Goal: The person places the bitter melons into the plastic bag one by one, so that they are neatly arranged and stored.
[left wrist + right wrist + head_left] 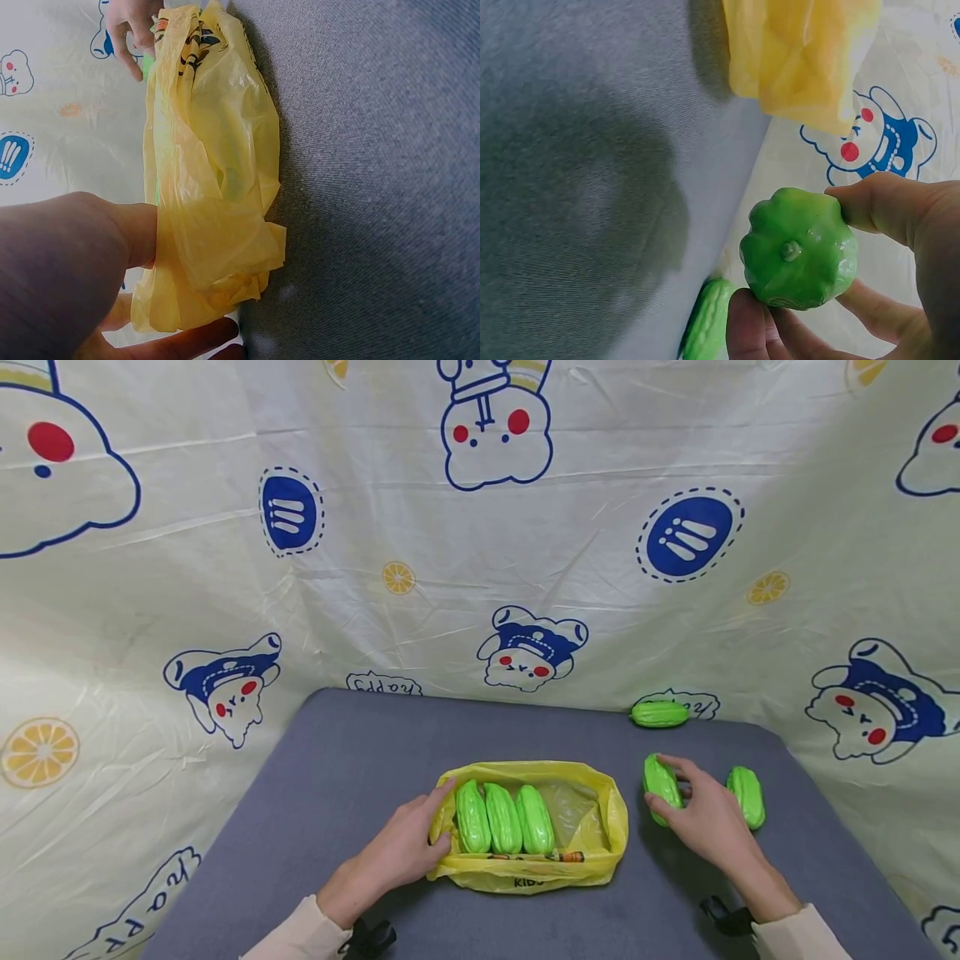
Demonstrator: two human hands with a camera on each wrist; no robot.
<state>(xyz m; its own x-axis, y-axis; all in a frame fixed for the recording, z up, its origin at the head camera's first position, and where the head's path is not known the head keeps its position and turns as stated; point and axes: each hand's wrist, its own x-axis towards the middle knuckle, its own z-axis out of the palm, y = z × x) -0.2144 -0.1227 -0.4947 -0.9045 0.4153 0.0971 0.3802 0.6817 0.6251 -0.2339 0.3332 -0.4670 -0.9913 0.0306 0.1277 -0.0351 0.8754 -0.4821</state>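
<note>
My left hand (405, 842) holds the left end of a yellow plastic bag (540, 881), thumb and fingers spread about its edge. The bag lies with its mouth open upward. Three glossy green ribbed bitter melons (503, 818) lie side by side in its left part. To the right of the bag, my right hand (708, 814) grips another bitter melon (799, 249) between thumb and fingers, its stem end facing the right wrist camera. A loose bitter melon (746, 797) lies just right of that hand, and another (660, 714) at the table's back edge.
The grey cloth-covered table (330, 777) ends at a white printed curtain (480, 543) that hangs behind and at both sides. A black strap (727, 917) is on the right wrist, and another black strap (369, 937) on the left.
</note>
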